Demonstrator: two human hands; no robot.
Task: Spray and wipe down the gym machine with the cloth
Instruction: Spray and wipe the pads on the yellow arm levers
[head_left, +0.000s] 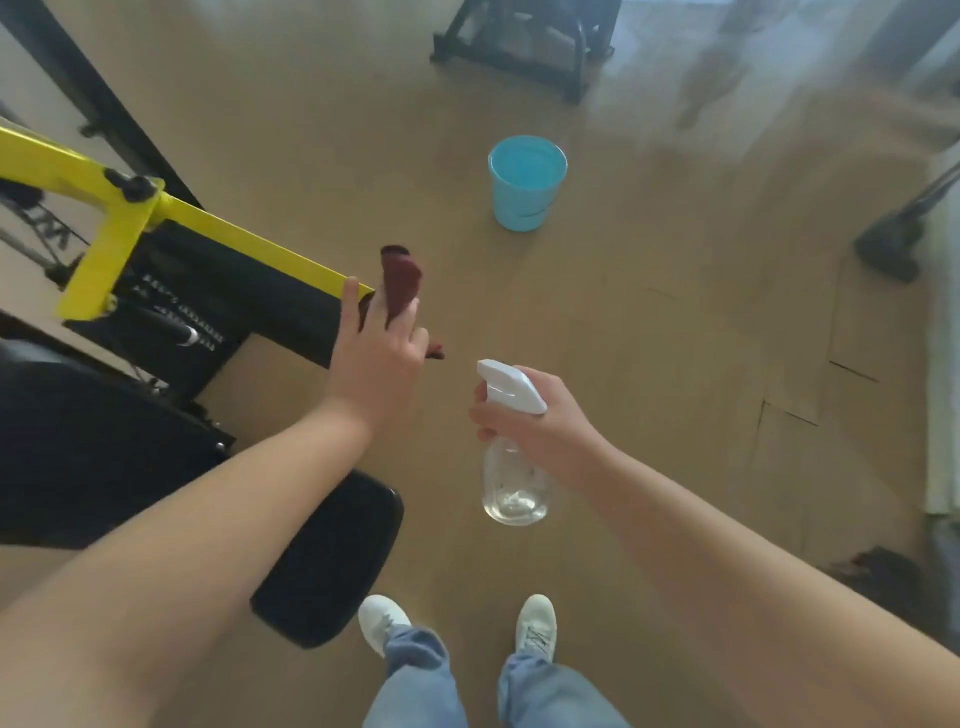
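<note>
From the head camera, the left hand (382, 353) pinches a dark red cloth (401, 280) at the free end of the gym machine's yellow bar (249, 239), with the thumb lying against the bar's end. The folded cloth sticks up past the fingers, pointing away from the person. The right hand (540, 421) is curled round the neck of a clear spray bottle (514, 483) with a white trigger head. The bottle hangs over the floor, base toward the feet and nozzle aimed up-left toward the cloth. A blue bucket (525, 182) stands farther off.
</note>
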